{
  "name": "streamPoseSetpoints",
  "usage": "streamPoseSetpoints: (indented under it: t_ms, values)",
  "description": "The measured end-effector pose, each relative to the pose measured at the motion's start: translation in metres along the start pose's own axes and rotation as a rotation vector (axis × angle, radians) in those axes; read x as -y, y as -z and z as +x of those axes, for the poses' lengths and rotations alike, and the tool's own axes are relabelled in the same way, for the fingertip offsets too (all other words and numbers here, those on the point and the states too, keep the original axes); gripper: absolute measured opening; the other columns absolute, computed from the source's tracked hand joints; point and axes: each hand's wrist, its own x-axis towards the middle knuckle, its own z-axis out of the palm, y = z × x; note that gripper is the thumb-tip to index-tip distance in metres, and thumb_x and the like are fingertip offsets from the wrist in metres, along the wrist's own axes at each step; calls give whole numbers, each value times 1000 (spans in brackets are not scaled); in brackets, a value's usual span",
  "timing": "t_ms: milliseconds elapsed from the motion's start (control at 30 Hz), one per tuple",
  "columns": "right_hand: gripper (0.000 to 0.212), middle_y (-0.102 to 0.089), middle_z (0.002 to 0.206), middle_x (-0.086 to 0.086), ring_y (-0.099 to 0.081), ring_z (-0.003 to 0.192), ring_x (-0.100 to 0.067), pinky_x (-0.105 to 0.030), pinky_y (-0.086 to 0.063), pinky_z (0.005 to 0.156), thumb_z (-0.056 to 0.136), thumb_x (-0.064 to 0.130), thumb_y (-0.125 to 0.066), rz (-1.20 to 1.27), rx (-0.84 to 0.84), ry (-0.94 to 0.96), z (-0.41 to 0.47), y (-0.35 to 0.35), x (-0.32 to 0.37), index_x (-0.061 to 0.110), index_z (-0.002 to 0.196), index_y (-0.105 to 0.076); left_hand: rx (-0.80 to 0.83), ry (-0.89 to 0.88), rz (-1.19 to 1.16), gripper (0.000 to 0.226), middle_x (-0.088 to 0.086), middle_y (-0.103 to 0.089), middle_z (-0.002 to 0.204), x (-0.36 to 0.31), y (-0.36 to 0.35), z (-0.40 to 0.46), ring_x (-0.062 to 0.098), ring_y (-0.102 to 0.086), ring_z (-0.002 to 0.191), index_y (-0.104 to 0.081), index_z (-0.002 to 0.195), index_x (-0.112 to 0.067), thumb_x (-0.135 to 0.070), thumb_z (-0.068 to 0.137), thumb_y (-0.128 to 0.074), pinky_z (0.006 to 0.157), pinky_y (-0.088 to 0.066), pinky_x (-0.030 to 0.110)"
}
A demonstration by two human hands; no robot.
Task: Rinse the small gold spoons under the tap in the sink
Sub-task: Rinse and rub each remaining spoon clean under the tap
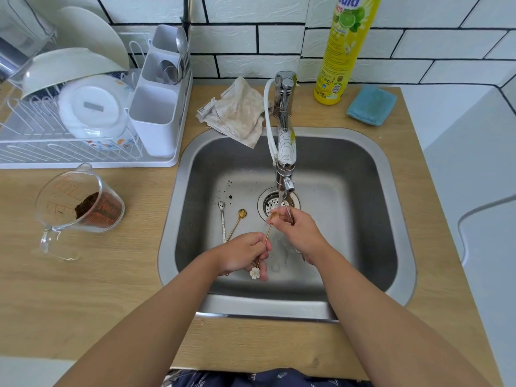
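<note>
Three small spoons are showing in the sink (363,169). One gold spoon (268,231) is being held up under the tap (284,152), a second gold spoon (237,221) is lying on the sink floor near the left wall, and one silver spoon (222,219) is lying just beside it, on its left. Two hands are working over the basin.

The left hand (243,254) is curling its fingers around the lower part of the held spoon's handle, and the white flower ornament at the handle's end is hanging out just below these fingers. The right hand (298,230) is pinching the spoon's bowl between its fingertips, directly under the tap's outlet, where a thin stream of water is falling (the bowl itself is mostly hidden by the fingertips). The handle is running tilted between the two hands, above the drain (269,203).

On the wooden counter, one measuring jug (78,210) with brown grounds is standing near the sink's left edge, one cloth (240,113) is hanging over the sink's back edge, and one yellow bottle (343,48) and one blue sponge (371,106) are sitting behind the back right corner.
</note>
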Motion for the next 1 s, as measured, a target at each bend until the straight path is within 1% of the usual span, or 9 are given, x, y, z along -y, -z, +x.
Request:
streamPoseSetpoints:
  t_ms: [167, 267, 367, 533, 600, 667, 767, 867, 1000]
  values:
    - [23, -81, 87, 11, -69, 85, 8, -21, -44, 79, 96, 41, -68, -19, -111, -16, 1, -2, 2, 21, 88, -76, 38, -9, -14, 17, -9, -50, 66, 4, -3, 4, 30, -74, 74, -50, 95, -16, -22, 94, -35, 56, -42, 27]
    - [14, -81, 94, 11, -68, 94, 12, -18, -43, 83, 101, 30, -64, 14, -47, -27, 2, 1, 1, 23, 97, -75, 25, -4, -53, 15, -2, -49, 72, 5, 0, 6, 29, -71, 69, -51, 94, -15, -22, 92, -39, 79, -45, 49]
    - [7, -81, 96, 5, -72, 99, -1, -13, -49, 86, 93, 18, -73, 49, -3, 12, -1, 0, 2, 23, 97, -75, 29, -6, -41, 16, -4, -51, 71, 5, 3, 4, 31, -72, 72, -52, 93, -17, -27, 91, -40, 78, -48, 49]
    - [20, -80, 87, 10, -72, 91, -5, -23, -47, 80, 91, 42, -74, -9, -125, 8, 0, -2, 5, 26, 78, -76, 59, -12, -96, 13, -3, -48, 71, 2, -2, 3, 22, -67, 61, -51, 96, -13, -19, 93, -40, 96, -43, 71]
    - [20, -81, 93, 9, -72, 87, -1, -19, -46, 73, 98, 40, -66, 6, -121, -29, -1, -2, 5, 23, 91, -75, 58, -1, -135, 11, -2, -47, 71, 0, -3, 3, 19, -63, 57, -50, 96, -12, -15, 95, -40, 94, -47, 69]
    - [14, -81, 108, 4, -64, 61, 7, -9, -43, 57, 102, 27, -62, 67, -41, -49, -1, 0, 6, 22, 102, -74, 27, 14, -221, 10, -1, -43, 69, -2, 0, 1, 13, -50, 49, -49, 97, -10, -11, 97, -39, 85, -57, 60]
    - [25, -78, 118, 4, -45, 43, 2, -15, -30, 40, 102, 12, -61, 164, 48, -58, -3, 0, 9, 23, 122, -70, -54, 33, -334, 9, -4, -32, 62, -9, 4, -1, 11, -25, 47, -49, 95, -15, -13, 98, -41, 59, -61, 45]
    - [28, -79, 112, 2, -38, 42, -1, -19, -27, 41, 98, 14, -68, 211, 65, -73, -4, 0, 11, 22, 125, -69, -59, 43, -361, 14, -4, -25, 61, -17, 7, -4, 12, -17, 47, -50, 85, -21, -22, 97, -42, 45, -53, 34]
    - [19, -69, 82, 6, -32, 42, -4, -21, -27, 40, 92, 17, -77, 261, 38, -97, -3, 0, 12, 22, 109, -69, 13, 44, -377, 18, -2, -22, 63, -17, 9, -6, 14, -14, 48, -48, 84, -22, -29, 98, -43, 52, -57, 37]
